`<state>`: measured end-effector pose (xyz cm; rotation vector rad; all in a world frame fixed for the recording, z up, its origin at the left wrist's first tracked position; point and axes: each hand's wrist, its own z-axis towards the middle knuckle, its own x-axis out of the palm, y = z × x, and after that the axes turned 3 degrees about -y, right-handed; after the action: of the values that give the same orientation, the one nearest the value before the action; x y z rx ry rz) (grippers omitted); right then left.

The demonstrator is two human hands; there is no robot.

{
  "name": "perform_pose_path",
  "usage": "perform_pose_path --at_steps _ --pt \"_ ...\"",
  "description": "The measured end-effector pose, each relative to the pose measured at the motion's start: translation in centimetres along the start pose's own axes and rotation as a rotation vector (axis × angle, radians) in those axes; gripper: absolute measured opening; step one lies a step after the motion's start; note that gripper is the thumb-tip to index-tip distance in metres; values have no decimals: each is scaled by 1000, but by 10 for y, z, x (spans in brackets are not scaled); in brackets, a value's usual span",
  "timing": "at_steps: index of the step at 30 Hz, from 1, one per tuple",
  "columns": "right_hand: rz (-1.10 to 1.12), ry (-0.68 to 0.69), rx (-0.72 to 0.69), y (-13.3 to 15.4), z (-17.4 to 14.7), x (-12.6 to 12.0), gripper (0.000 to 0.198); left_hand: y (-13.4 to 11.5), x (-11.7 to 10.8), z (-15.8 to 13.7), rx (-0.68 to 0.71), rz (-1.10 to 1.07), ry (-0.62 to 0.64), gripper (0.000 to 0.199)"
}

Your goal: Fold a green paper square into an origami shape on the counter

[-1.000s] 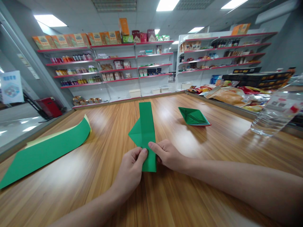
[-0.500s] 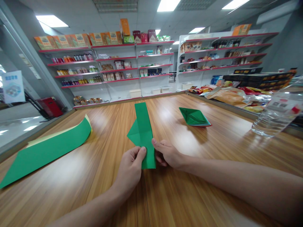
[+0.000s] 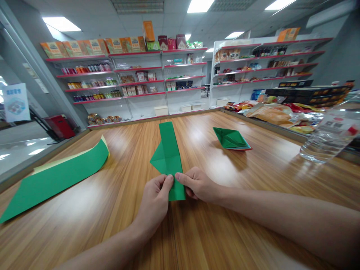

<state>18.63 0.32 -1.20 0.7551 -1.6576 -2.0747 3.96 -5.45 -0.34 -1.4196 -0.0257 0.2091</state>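
Note:
A folded green paper (image 3: pixel 171 157) stands out from my hands over the wooden table, a long strip with a pointed flap on its left side. My left hand (image 3: pixel 156 195) pinches its lower left edge, thumb on top. From the right, my right hand (image 3: pixel 199 184) grips the same paper, its thumb lying on the strip near the left thumb. The fingers beneath the paper are partly hidden. Beyond my right hand lies a folded green paper piece (image 3: pixel 232 138) with a reddish lower edge. A long green paper sheet (image 3: pixel 59 180), yellowish on its back, curls up at the left.
The wooden table (image 3: pixel 126 232) has a raised edge. At the right stand a clear plastic bottle (image 3: pixel 323 138) and packaged snacks (image 3: pixel 275 114) beside stacked black boxes (image 3: pixel 309 95). Stocked shelves (image 3: pixel 140 80) line the back.
My right thumb has moved left from the paper's right edge onto its face, close to the left thumb. My left hand stays nearly still.

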Motion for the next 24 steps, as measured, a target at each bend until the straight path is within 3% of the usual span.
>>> perform_pose_path --at_steps 3,8,13,19,24 --pt "-61 -14 -5 2 -1 2 59 1 0 0 11 10 -16 39" --pt "-226 -116 -132 6 -3 4 58 -3 0 -1 31 24 -33 37" --pt "-119 6 -30 7 -4 5 61 -3 0 -2 49 30 -74 36" --pt "-181 -51 -97 8 -5 6 61 -2 0 -2 50 24 -80 35" --pt "-99 47 -11 8 -4 5 59 -2 0 -2 42 24 -94 35"
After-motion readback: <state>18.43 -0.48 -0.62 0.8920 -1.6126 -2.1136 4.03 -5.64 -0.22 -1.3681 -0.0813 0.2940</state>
